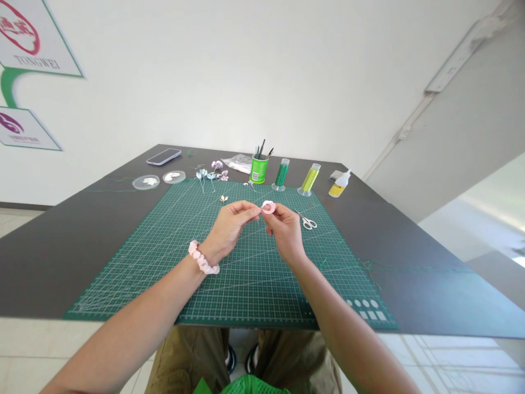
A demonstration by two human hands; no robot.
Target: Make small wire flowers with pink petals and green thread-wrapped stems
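Over the middle of the green cutting mat [164, 246], my two hands meet around a small pink petal-like piece [268, 207]. My left hand [233, 221], with a pink scrunchie [203, 258] on its wrist, pinches the piece's left edge. On the other side, my right hand [284, 225] grips it between thumb and fingers. The piece looks curled, with a pale opening in its middle. White-handled scissors [308, 222] lie just right of my right hand. A small cream flower piece [223, 198] rests on the mat beyond my left hand.
Along the back stand a green can [258, 168] of tools, a dark green thread spool [281, 175], a yellow-green spool [309, 179] and a glue bottle [340, 184]. Small wired flowers [211, 176], two shallow dishes [146, 182] and a phone [164, 157] lie at the back left.
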